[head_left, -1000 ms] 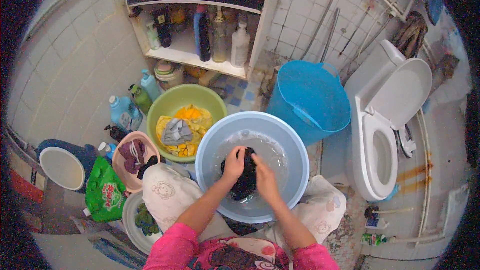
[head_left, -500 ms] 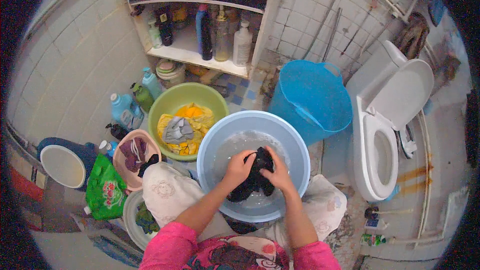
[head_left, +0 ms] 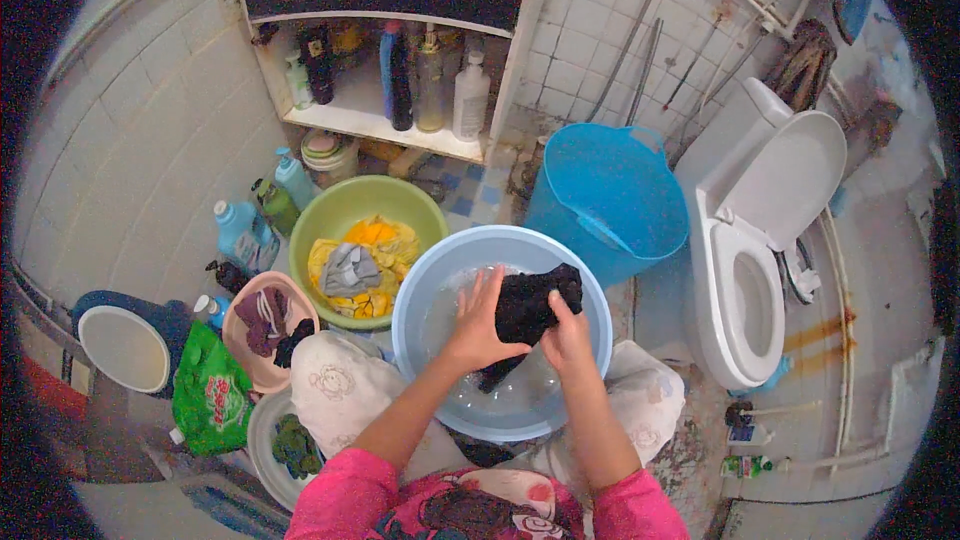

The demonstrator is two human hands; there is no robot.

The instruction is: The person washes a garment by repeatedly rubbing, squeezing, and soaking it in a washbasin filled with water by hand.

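Observation:
A wet black cloth garment (head_left: 532, 302) is bunched above the soapy water in the light blue basin (head_left: 408, 380); its exact kind cannot be made out. My right hand (head_left: 566, 338) is closed on its right side, thumb on top. My left hand (head_left: 480, 325) lies along its left edge with fingers stretched out and thumb apart, touching the cloth. A lower end of the garment hangs toward the water. The basin stands between my knees.
Beyond the basin stand a green basin (head_left: 437, 202) with yellow and grey clothes and a tall blue bucket (head_left: 600, 175). At left are a pink basin (head_left: 300, 372) with dark cloths, a green detergent bag (head_left: 210, 390) and several bottles. A toilet (head_left: 735, 310) stands at right.
The black garment has been lifted from the water and turned to the upper right. My left hand's fingers have straightened out from a pinch; my right hand still grips the cloth.

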